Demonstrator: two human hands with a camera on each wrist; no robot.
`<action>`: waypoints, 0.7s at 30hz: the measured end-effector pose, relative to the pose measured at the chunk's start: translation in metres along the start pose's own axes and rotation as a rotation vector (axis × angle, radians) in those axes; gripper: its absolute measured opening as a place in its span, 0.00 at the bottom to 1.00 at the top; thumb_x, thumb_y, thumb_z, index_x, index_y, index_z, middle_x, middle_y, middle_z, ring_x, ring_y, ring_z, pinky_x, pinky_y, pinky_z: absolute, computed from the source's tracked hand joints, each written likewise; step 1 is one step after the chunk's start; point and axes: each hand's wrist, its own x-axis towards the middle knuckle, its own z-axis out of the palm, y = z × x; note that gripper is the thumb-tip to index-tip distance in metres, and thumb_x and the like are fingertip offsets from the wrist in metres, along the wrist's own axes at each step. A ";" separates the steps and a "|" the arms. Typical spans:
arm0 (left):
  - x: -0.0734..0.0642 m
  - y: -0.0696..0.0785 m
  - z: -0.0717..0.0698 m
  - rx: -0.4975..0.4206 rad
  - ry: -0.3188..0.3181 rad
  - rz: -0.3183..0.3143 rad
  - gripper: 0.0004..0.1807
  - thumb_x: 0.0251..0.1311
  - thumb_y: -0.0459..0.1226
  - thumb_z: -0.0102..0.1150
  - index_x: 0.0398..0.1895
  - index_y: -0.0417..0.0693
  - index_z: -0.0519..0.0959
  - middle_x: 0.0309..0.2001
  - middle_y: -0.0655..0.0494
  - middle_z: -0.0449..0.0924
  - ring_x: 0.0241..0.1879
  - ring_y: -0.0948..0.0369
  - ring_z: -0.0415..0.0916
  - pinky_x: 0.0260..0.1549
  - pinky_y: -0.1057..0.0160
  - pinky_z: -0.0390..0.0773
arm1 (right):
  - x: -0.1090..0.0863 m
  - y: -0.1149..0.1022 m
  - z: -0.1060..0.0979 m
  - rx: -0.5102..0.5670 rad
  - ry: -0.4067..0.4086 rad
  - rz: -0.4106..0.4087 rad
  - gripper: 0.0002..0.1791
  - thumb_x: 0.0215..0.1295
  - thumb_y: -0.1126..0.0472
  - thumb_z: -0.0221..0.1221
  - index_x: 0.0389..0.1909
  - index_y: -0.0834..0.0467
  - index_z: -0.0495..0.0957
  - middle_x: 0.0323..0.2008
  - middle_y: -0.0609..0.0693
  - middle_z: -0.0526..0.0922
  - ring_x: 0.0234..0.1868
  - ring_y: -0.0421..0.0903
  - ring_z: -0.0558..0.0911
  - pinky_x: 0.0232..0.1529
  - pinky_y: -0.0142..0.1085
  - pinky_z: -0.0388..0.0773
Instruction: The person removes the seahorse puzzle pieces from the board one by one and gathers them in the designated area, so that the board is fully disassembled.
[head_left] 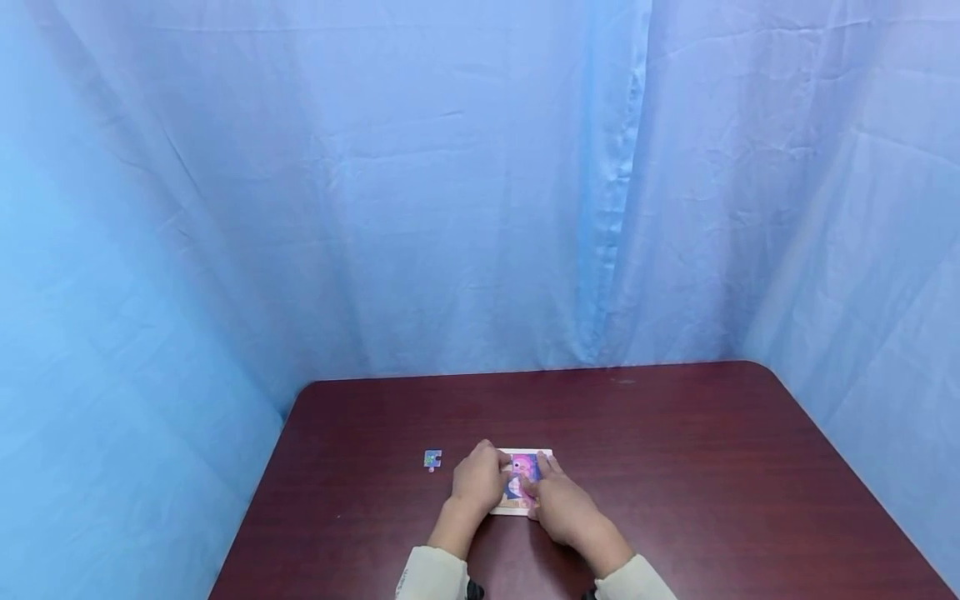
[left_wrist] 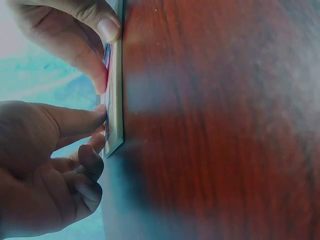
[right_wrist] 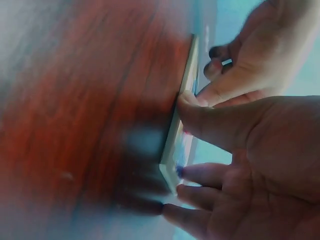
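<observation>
A small jigsaw puzzle (head_left: 522, 473) with a pink and purple picture lies in a pale tray (head_left: 514, 512) on the table. At the puzzle's left side my left hand (head_left: 477, 478) touches it with thumb and forefinger, other fingers loosely bent (left_wrist: 87, 175). My right hand (head_left: 564, 505) holds the tray from the right: the thumb (right_wrist: 189, 102) lies at its near edge, the forefinger rests on the picture and other fingers reach the far right corner. Both hands hide parts of the picture. A loose blue jigsaw piece (head_left: 432, 459) lies apart, left of my left hand.
The dark red wooden table (head_left: 675, 450) has rounded far corners. Blue cloth curtains (head_left: 450, 208) hang behind it and at both sides. White sleeves (head_left: 431, 575) cover my forearms near the front.
</observation>
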 end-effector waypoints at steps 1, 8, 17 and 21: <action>0.000 0.001 0.000 -0.009 0.002 -0.003 0.11 0.58 0.35 0.76 0.44 0.49 0.92 0.38 0.53 0.83 0.37 0.51 0.86 0.37 0.51 0.84 | 0.000 0.003 0.003 -0.041 0.015 -0.018 0.26 0.61 0.61 0.71 0.62 0.59 0.84 0.75 0.77 0.64 0.78 0.73 0.64 0.70 0.58 0.74; 0.006 0.003 0.000 -0.097 -0.009 -0.030 0.10 0.54 0.31 0.76 0.41 0.44 0.91 0.32 0.52 0.83 0.32 0.59 0.79 0.34 0.56 0.80 | -0.002 -0.007 -0.009 -0.070 -0.017 0.034 0.25 0.61 0.60 0.72 0.60 0.58 0.86 0.76 0.76 0.64 0.79 0.71 0.64 0.73 0.58 0.72; 0.011 0.004 0.002 -0.143 -0.027 -0.084 0.02 0.61 0.32 0.70 0.33 0.46 0.85 0.32 0.55 0.78 0.30 0.60 0.75 0.33 0.57 0.77 | -0.004 -0.008 -0.010 -0.051 -0.018 0.050 0.26 0.62 0.59 0.72 0.62 0.58 0.85 0.77 0.72 0.64 0.80 0.68 0.64 0.71 0.59 0.73; 0.013 0.004 0.004 -0.138 -0.023 -0.095 0.06 0.63 0.34 0.69 0.29 0.48 0.82 0.30 0.55 0.78 0.30 0.60 0.75 0.32 0.58 0.76 | -0.003 -0.007 -0.009 -0.034 -0.018 0.043 0.25 0.63 0.60 0.71 0.61 0.58 0.85 0.77 0.73 0.64 0.80 0.69 0.65 0.71 0.60 0.73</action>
